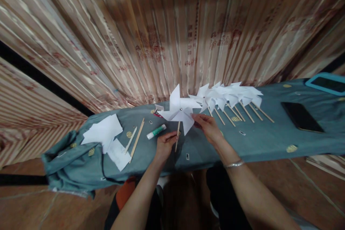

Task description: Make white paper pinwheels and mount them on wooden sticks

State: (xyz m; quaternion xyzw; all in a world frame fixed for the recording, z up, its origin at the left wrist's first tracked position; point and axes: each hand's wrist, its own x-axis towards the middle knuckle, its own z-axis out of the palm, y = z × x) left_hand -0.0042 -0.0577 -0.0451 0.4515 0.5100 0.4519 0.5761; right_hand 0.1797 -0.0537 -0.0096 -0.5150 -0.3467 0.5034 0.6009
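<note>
My left hand (165,144) is closed round the thin wooden stick of a white paper pinwheel (180,110), held over the teal cloth-covered table (264,140). My right hand (207,126), with a silver bracelet on its wrist, pinches the lower right blade of that pinwheel. The pinwheel has a small metal pin at its centre.
A row of finished white pinwheels (229,97) on sticks lies to the right. A glue stick (156,131), loose wooden sticks (137,138) and white paper sheets (104,133) lie to the left. A black phone (302,116) and a teal-cased tablet (326,83) sit at the far right. Striped curtains hang behind.
</note>
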